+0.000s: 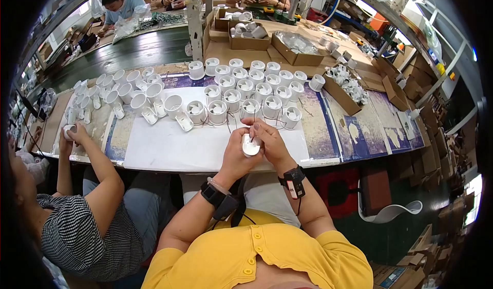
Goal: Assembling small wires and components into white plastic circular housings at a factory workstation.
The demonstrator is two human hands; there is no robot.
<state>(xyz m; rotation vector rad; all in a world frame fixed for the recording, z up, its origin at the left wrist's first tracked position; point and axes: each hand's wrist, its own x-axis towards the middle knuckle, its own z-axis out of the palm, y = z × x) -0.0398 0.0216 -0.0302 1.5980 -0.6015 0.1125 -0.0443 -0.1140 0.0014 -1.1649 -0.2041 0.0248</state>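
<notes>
Currently, one unit in work
in hand: small white round housing [250, 145], above the near edge of the white sheet [169, 148]
left hand [237, 155]: cupped round its left side, fingers closed on it
right hand [271, 141]: fingertips pinching its top and right edge
done, by my read: rows of white housings with fan inserts [257, 91] upright beyond the sheet, thin wires trailing
left: empty white cups [134, 91] at left, some tipped; tray of small white parts [345, 86] at right
share done: roughly half, cannot tell closer

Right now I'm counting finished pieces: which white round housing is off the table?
The white housing held between the left hand and right hand; the others stand in rows on the table.
</notes>
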